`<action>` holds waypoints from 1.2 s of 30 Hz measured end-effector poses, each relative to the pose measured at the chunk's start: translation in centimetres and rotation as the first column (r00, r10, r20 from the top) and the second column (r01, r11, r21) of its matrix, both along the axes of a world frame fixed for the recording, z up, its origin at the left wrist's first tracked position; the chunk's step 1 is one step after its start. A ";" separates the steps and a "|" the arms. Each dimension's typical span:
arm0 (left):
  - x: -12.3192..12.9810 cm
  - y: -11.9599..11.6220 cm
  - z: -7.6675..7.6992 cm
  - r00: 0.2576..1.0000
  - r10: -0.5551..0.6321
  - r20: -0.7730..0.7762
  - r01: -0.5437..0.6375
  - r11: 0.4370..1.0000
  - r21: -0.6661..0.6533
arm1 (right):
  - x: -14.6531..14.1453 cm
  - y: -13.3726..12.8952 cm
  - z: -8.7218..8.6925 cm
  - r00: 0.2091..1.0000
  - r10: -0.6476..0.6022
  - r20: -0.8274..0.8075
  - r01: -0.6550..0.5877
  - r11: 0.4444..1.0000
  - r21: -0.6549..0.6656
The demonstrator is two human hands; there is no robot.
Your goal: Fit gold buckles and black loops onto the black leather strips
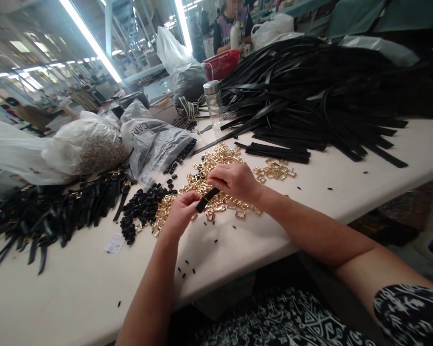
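Between my two hands is a short black strap [207, 200] with a thin gold piece across it, likely a buckle frame. My left hand [180, 214] pinches the strap near its lower end, thumb and fingers pressed together. Closed around the upper end is my right hand [237, 181], its fingers curled over it. Both hands are just above a spread pile of gold buckles [222, 156]. A heap of small black loops [144, 204] lies left of my left hand. Part of the strap is hidden by my fingers.
Long black straps [296, 86] cover the table's back right; shorter straps [279, 152] lie before them. Finished-looking straps [68, 206] are piled left, by plastic bags [86, 144]. A glass bottle [213, 103] stands behind the buckles. Farther back are a red basket [222, 65] and a person [223, 31].
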State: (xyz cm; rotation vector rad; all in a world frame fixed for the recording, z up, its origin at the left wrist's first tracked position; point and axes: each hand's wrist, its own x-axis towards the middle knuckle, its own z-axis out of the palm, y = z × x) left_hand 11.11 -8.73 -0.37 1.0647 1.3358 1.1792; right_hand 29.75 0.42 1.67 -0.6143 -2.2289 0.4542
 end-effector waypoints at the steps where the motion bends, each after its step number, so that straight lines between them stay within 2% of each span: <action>1: 0.1 0.2 -0.2 0.997 0.054 0.058 -0.056 0.998 0.028 | 0.0 -0.1 0.1 0.998 -0.023 -0.056 0.024 1.000 0.008; 3: 0.3 0.5 -0.4 0.967 0.168 0.192 -0.186 0.980 0.076 | 0.0 -0.3 0.1 0.989 -0.076 -0.127 0.076 0.997 -0.008; 5: 0.4 0.8 -0.5 0.924 0.241 0.296 -0.283 0.953 0.107 | -0.2 -0.4 0.0 0.992 -0.081 -0.093 0.075 0.995 -0.064; 6: 0.5 0.9 -0.5 0.908 0.259 0.329 -0.312 0.943 0.118 | -0.3 -0.5 -0.2 0.998 -0.045 -0.051 0.039 0.994 -0.099; 9: 1.0 0.9 -0.4 0.890 0.266 0.370 -0.327 0.938 0.112 | -1.1 -0.8 -1.0 0.993 0.116 -0.017 -0.117 0.969 -0.215; 12: 1.6 0.7 -0.4 0.891 0.243 0.383 -0.295 0.952 0.082 | -2.0 -1.3 -1.7 0.974 0.135 -0.183 -0.189 0.926 -0.326; 14: 2.0 0.6 -0.7 0.899 0.222 0.377 -0.270 0.960 0.076 | -2.5 -1.6 -2.0 0.947 0.107 -0.304 -0.233 0.881 -0.413; 16: 2.2 0.6 -1.0 0.909 0.218 0.355 -0.261 0.962 0.078 | -2.8 -1.8 -2.3 0.913 0.096 -0.397 -0.307 0.802 -0.512; 18: 2.2 0.6 -1.5 0.917 0.231 0.324 -0.273 0.958 0.089 | -3.0 -1.9 -2.6 0.887 0.088 -0.454 -0.374 0.713 -0.593; 20: 2.2 0.7 -1.9 0.928 0.240 0.284 -0.281 0.954 0.110 | -3.1 -2.0 -2.8 0.878 0.079 -0.472 -0.396 0.674 -0.624; 22: 2.3 0.7 -2.1 0.941 0.242 0.237 -0.277 0.952 0.130 | -3.1 -2.0 -2.9 0.884 0.064 -0.463 -0.369 0.703 -0.608; 26: 2.4 0.7 -2.5 0.946 0.250 0.208 -0.280 0.951 0.129 | -3.0 -2.1 -2.6 0.913 0.041 -0.407 -0.263 0.821 -0.507; 30: 2.4 0.8 -2.6 0.948 0.229 0.222 -0.262 0.955 0.135 | -2.9 -1.9 -2.6 0.923 0.051 -0.381 -0.222 0.881 -0.418; 33: 2.3 0.8 -2.3 0.953 0.225 0.202 -0.257 0.954 0.152 | -2.7 -1.5 -2.8 0.913 0.078 -0.400 -0.206 0.935 -0.288; 36: 1.8 0.8 -1.9 0.945 0.277 0.172 -0.304 0.939 0.161 | -2.3 -1.1 -2.7 0.912 0.074 -0.404 -0.147 0.977 -0.152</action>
